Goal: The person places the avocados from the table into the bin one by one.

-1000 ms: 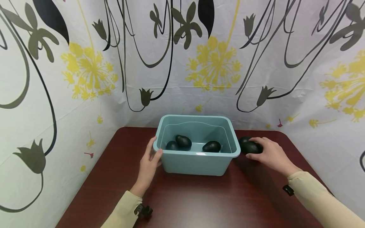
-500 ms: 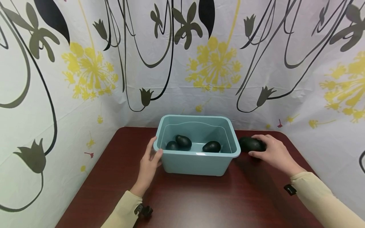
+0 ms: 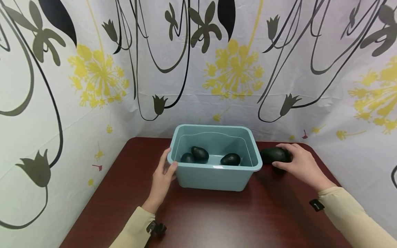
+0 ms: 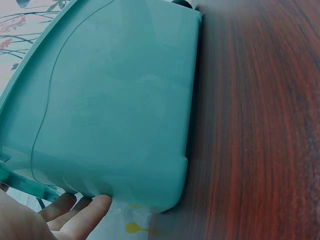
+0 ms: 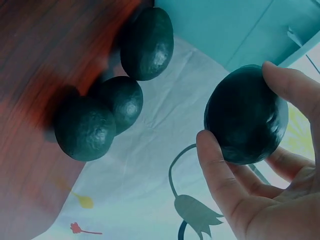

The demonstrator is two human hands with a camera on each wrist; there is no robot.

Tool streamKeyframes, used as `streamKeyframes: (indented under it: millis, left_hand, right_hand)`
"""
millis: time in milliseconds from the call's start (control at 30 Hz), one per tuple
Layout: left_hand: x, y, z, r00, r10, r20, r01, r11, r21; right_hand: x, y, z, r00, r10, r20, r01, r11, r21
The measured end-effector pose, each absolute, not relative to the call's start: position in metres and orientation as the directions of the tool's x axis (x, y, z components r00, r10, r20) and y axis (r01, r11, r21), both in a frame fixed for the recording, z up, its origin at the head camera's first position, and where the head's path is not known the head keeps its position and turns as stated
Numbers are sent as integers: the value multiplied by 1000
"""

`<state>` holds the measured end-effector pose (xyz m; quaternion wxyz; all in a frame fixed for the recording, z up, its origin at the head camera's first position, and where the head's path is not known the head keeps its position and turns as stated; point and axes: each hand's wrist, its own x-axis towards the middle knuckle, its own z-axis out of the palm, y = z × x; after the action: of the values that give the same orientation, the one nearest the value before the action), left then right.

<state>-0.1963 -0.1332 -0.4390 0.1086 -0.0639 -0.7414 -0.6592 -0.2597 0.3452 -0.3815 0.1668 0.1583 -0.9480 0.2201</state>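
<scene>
My left hand [image 3: 162, 181] rests at the front left corner of the pale blue plastic bin [image 3: 214, 179], thumb on the front and fingers along the side. In the left wrist view, its fairly straight fingers [image 4: 90, 217] touch the bin's outer wall. To the right of the bin, my right hand [image 3: 301, 165] holds a dark green avocado [image 5: 247, 115] between thumb and fingers, raised off the table. Several more avocados [image 5: 148, 45] lie on the table near it, mostly hidden in the head view. Inside the bin sit three avocados [image 3: 230, 159], two of them together at left.
The dark red wooden table [image 3: 198, 220] stretches in front of the bin. A white curtain [image 3: 235, 106] with printed flowers hangs behind the table and along both sides, close to the table's back edge.
My right hand has lifted the avocado slightly and moved a little to the right, so another avocado shows beneath it. The left hand and bin stay in place.
</scene>
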Motion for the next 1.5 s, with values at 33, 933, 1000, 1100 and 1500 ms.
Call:
streamKeyframes:
  millis: [33, 933, 1000, 1100, 1500]
  left_hand:
    - [-196, -133, -439, -968, -48, 245, 237, 122, 964]
    - [-197, -134, -442, -968, -58, 245, 236, 122, 964]
    - [-198, -134, -442, -967, -53, 248, 240, 124, 963]
    - [-199, -134, -443, -968, -50, 246, 238, 126, 963]
    - [-198, -134, -442, -969, -61, 241, 232, 122, 965]
  right_hand:
    - [-260, 345, -380, -894, -225, 389, -373, 853, -365]
    - [-261, 351, -324, -893, -123, 433, -338, 819, -465]
    - [-261, 350, -317, -894, -106, 436, -330, 813, -479]
    - [-261, 348, -306, -888, -93, 450, -334, 803, -494]
    - [-260, 333, -283, -899, -81, 431, -313, 806, -502]
